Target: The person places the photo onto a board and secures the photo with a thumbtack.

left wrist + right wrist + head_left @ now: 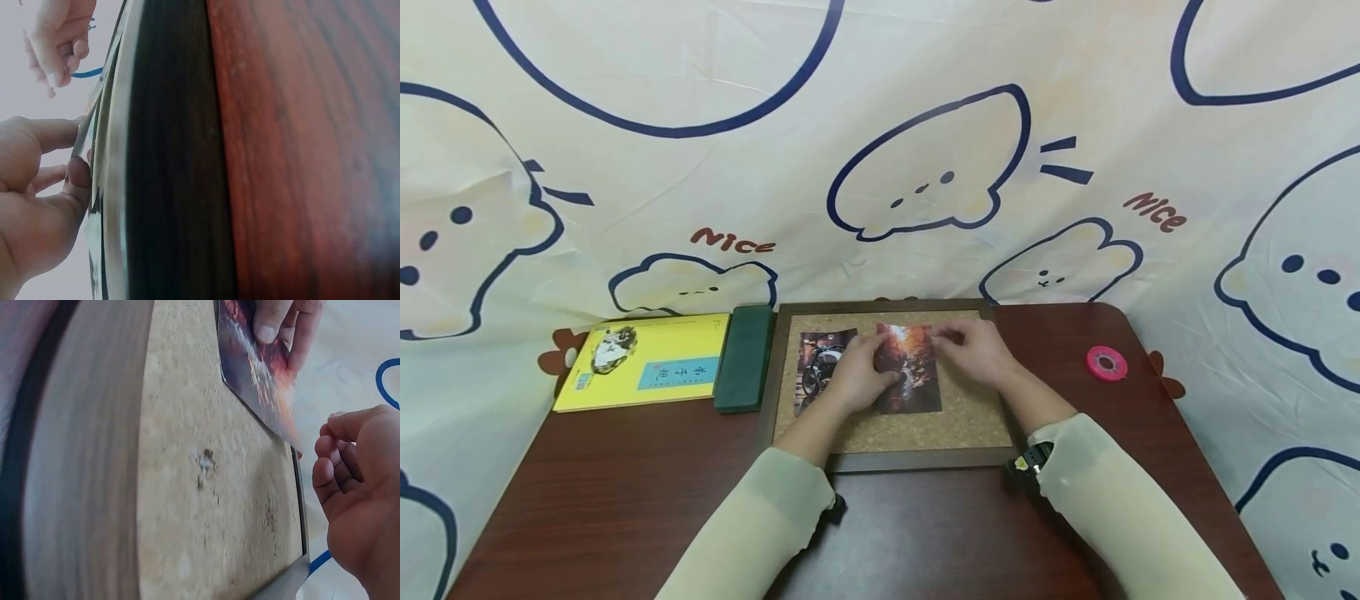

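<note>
A photo print with fiery orange and dark tones (917, 375) is on a cork board (973, 417) with a brown wooden frame. My left hand (861, 372) holds its left side, with the thumb on the picture's face. Close to the print's upper right corner is my right hand (973, 350). In the right wrist view the right hand (369, 487) has curled fingers, with thumb and index close together just off the corner; whether a small thing sits between them cannot be made out. A motorcycle photo (820, 367) lies on the cork at left, partly behind my left hand.
Left of the board lie a dark green case (743, 358) and a yellow book (647, 367). A round pink container (1107, 363) sits on the dark red-brown table (625, 492) at right. Behind the table hangs a cream cloth (895, 267) with cartoon drawings.
</note>
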The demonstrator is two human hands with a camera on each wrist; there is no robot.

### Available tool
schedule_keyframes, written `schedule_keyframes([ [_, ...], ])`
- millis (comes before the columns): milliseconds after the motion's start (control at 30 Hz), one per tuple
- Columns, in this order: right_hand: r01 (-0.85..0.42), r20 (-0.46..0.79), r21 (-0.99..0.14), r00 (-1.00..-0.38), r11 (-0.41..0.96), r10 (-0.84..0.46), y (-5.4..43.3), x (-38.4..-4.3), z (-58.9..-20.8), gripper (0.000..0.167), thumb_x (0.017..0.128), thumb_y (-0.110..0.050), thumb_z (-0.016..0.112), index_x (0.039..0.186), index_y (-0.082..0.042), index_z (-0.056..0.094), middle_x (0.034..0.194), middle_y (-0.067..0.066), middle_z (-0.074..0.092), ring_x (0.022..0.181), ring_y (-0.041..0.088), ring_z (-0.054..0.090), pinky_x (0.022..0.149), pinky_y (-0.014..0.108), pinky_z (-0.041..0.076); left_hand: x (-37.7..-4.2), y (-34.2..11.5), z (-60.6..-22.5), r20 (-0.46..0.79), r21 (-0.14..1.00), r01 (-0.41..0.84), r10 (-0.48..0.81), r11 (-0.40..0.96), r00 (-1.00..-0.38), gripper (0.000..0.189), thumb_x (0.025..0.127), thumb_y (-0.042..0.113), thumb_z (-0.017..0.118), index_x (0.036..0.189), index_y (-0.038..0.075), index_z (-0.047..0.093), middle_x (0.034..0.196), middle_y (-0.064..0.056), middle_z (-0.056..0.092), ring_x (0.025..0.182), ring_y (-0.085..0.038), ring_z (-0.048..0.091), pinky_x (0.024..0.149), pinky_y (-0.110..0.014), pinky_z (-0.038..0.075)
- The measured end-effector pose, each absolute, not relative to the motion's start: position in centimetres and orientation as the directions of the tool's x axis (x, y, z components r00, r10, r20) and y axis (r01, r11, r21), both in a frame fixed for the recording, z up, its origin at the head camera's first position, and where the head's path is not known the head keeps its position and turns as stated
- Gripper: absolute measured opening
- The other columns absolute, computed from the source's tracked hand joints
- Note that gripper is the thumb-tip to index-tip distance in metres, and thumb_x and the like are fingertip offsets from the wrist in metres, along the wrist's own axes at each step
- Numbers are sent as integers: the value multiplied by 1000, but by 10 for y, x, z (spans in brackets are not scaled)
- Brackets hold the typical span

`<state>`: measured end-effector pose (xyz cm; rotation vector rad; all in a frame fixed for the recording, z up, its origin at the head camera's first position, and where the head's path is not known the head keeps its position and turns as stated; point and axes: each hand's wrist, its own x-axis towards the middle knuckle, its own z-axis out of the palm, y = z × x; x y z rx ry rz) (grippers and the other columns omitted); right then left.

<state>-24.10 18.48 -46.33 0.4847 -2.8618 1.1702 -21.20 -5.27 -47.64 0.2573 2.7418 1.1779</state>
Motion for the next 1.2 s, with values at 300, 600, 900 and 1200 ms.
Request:
schedule_keyframes([
  [300, -239, 52, -716, -955, 656, -291, 168, -254, -469, 19, 101, -20, 67, 114, -12, 78, 109, 3, 76, 101, 20, 68, 88, 41, 55, -218, -47, -479, -108, 683, 94, 228, 724, -968, 76, 91, 24, 81, 156, 6, 46, 148, -22, 49, 131, -37, 54, 109, -51, 44],
  [600, -232, -1, -656, -952, 718, -308, 161, -271, -473, 18, 100, -22, 68, 112, -14, 78, 106, 3, 75, 96, 21, 67, 85, 42, 54, -219, -45, -479, -147, 671, 80, 238, 737, -960, 78, 91, 25, 82, 156, 3, 45, 145, -21, 44, 125, -34, 55, 106, -46, 47],
  [900, -213, -66, -612, -946, 762, -317, 156, -282, -469, 16, 99, -24, 69, 108, -16, 79, 101, 2, 75, 92, 21, 66, 81, 40, 53, -219, -45, -477, -176, 664, 62, 236, 745, -956, 77, 92, 27, 80, 157, 7, 44, 149, -22, 37, 129, -37, 53, 108, -47, 46],
  [1200, -202, -132, -558, -936, 805, -327, 149, -290, -466, 19, 98, -25, 67, 111, -20, 80, 103, -1, 76, 90, 19, 66, 78, 37, 52, -219, -47, -479, -172, 667, 68, 241, 742, -955, 76, 92, 27, 80, 156, 7, 45, 143, -20, 38, 125, -35, 53, 107, -46, 46],
])
